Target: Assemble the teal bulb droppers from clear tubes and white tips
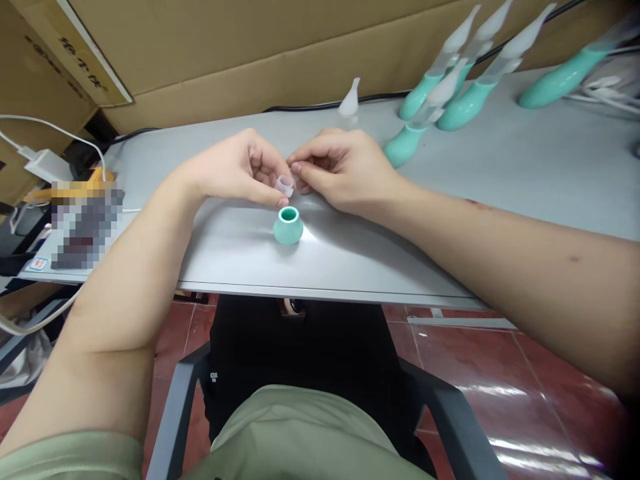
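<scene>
Hands meet above the near part of a grey table (500, 173) in the head view. The left hand (240, 167) and the right hand (340, 170) are each curled, fingertips pinched from opposite sides on a small translucent cap (285, 185) held between them. A teal bulb (288, 225) stands upright on the table just below the cap, open mouth up, apart from both hands. A loose translucent nozzle (350, 100) stands farther back. Assembled teal bulbs with clear nozzles (465, 87) are grouped at the far right of the table. Cardboard sheets (250, 47) form the wall behind. A white charger with cable (43, 163) lies at the left. Red floor tiles (500, 373) and a grey chair frame (450, 413) show below the table edge.
</scene>
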`<state>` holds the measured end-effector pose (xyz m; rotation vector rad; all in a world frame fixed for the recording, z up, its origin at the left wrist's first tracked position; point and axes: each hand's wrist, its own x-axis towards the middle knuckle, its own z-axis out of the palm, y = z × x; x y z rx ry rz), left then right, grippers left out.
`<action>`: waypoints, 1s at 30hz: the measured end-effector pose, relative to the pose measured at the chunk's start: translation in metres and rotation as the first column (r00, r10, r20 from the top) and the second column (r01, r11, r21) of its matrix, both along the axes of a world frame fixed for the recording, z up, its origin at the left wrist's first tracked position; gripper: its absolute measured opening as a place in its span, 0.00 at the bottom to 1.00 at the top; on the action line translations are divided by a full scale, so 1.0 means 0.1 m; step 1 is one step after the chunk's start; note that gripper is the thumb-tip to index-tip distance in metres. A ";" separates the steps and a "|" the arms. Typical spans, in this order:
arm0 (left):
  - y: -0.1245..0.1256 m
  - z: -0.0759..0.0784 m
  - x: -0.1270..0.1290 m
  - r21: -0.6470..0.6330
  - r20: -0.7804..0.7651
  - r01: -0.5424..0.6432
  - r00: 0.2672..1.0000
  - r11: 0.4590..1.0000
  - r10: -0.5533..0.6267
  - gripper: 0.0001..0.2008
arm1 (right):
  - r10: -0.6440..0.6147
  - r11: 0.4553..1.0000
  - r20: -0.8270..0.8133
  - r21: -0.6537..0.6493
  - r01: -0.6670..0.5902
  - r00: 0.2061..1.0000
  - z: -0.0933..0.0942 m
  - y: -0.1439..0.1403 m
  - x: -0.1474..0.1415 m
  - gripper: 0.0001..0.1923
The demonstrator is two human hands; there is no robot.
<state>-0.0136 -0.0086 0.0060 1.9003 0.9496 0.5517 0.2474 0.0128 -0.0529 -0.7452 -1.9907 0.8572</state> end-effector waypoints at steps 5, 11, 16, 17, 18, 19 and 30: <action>0.00 -0.01 -0.01 -0.033 0.004 -0.005 1.000 0.999 0.005 0.17 | 0.025 0.999 0.146 -0.039 -0.019 0.989 0.03 0.00 -0.03 0.08; 0.04 -0.07 -0.03 -0.026 0.034 -0.009 0.999 1.000 0.010 0.15 | 0.010 0.997 0.157 -0.083 0.003 0.988 0.05 -0.04 -0.01 0.06; 0.07 -0.08 -0.06 0.003 0.111 -0.053 0.992 0.999 0.052 0.25 | -0.021 0.997 0.008 -0.079 0.022 1.000 0.14 -0.16 0.05 0.11; 0.08 -0.08 -0.05 0.023 0.119 -0.068 0.991 0.997 0.065 0.26 | -0.009 0.997 -0.024 -0.074 0.008 1.000 0.16 -0.19 0.06 0.12; 0.08 -0.09 -0.04 0.044 0.128 -0.087 0.988 0.995 0.081 0.26 | 0.010 0.997 -0.054 -0.077 -0.014 0.999 0.17 -0.22 0.06 0.13; 0.08 -0.09 -0.03 0.063 0.140 -0.103 0.986 0.993 0.093 0.25 | 0.033 0.995 -0.083 -0.089 -0.040 0.996 0.17 -0.24 0.06 0.15; 0.02 -0.09 0.08 0.129 0.184 -0.164 0.973 0.978 0.139 0.19 | 0.086 0.979 -0.207 -0.164 -0.121 0.974 0.04 -0.15 0.04 0.29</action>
